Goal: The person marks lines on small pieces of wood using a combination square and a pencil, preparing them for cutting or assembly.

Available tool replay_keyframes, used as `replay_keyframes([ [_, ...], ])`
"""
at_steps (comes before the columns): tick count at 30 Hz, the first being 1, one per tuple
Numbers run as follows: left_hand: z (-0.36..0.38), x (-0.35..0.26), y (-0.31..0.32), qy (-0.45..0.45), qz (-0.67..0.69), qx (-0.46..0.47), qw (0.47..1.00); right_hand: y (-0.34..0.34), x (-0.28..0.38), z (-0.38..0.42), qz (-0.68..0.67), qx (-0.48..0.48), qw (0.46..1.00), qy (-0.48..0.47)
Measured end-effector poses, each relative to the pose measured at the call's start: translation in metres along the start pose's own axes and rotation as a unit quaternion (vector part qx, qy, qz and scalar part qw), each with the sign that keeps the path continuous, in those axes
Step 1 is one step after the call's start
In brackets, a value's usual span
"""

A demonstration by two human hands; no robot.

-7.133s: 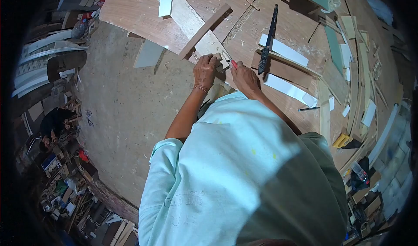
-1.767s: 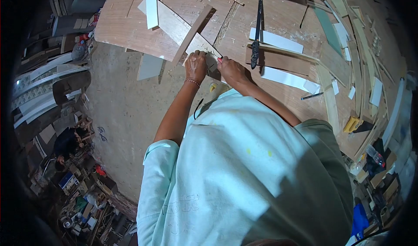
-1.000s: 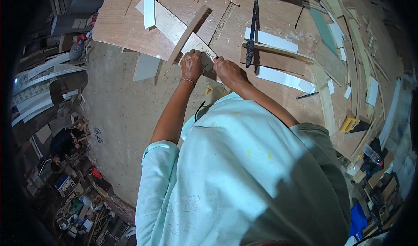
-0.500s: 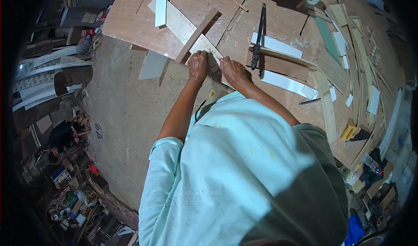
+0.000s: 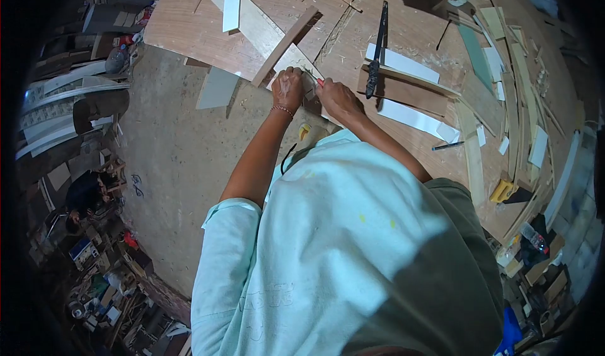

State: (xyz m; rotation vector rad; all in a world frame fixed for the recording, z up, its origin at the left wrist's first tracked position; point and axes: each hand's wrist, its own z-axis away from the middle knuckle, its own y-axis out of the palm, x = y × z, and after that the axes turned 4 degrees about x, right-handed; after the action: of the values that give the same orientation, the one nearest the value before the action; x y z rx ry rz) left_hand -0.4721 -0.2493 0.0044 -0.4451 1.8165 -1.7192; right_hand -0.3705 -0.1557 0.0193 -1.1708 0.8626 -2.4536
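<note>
My right hand (image 5: 339,99) is closed around a red-handled tool (image 5: 320,82), whose thin tip points left toward my other hand. Its exact kind is too small to tell. My left hand (image 5: 288,90), fingers curled, grips the near end of a pale board (image 5: 293,58). Across that board lies a brown wooden strip (image 5: 287,46), just beyond my left hand. Small shavings show on the pale board by the tool's tip. The undersides of both hands are hidden.
On the workbench (image 5: 189,34) lie a white strip (image 5: 232,6), a black-wrapped tool (image 5: 374,63), a pen (image 5: 447,146) and a yellow-handled saw (image 5: 502,191). Long wood strips (image 5: 523,91) are piled at the right. A grey panel (image 5: 217,90) is below the bench edge. Another person (image 5: 85,195) is at far left.
The view has shifted slightly. My right hand and the red-handled tool have turned a little, and more of the tool now shows. My left hand stays on the board.
</note>
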Motion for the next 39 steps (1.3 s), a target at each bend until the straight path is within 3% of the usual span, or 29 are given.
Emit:
replay_keyframes([
  [10, -0.003, -0.005, -0.001, -0.036, -0.012, 0.032, 0.999, 0.009, -0.005, -0.001, 0.007, -0.015, 1.000, -0.007],
  [14, -0.004, -0.006, -0.004, -0.007, -0.026, 0.024, 0.999, 0.013, -0.011, 0.006, 0.010, -0.023, 1.000, -0.006],
  [17, -0.006, -0.005, -0.001, -0.073, 0.006, 0.030, 0.997, 0.014, -0.017, 0.009, 0.008, -0.031, 0.999, -0.020],
  [20, -0.005, -0.003, 0.002, -0.025, 0.005, 0.014, 1.000, 0.016, -0.019, 0.009, 0.013, -0.050, 0.998, -0.033],
  [27, 0.003, -0.002, 0.002, -0.026, 0.035, -0.011, 0.999, 0.005, -0.008, 0.012, -0.015, -0.025, 0.999, 0.014],
  [39, 0.002, 0.000, 0.000, -0.007, 0.028, -0.002, 1.000, 0.013, -0.015, 0.003, 0.014, -0.029, 0.999, -0.033],
])
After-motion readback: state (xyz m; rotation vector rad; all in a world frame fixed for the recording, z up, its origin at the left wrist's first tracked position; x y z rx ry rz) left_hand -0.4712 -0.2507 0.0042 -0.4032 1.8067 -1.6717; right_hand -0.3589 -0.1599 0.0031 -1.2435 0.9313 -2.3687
